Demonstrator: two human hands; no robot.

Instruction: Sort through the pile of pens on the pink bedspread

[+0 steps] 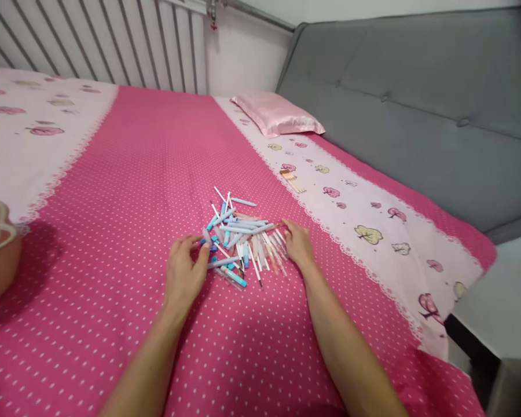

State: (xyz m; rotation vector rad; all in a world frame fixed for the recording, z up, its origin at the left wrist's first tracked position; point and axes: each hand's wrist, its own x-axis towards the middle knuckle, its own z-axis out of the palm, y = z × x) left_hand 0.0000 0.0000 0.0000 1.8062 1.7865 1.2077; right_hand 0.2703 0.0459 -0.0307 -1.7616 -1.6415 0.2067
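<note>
On the pink dotted bed [125,191], I am resting both hands at the edges of a loose pile of pens [243,243], mid-bed. I am curling my left hand [184,272] half open, fingertips touching the pile's left edge, gripping nothing. I am laying my right hand [298,246] open against its right edge; a small bundle of sticks [292,180] is lying well apart.

Loose pen pile [241,243] on bedspread [134,174]
</note>
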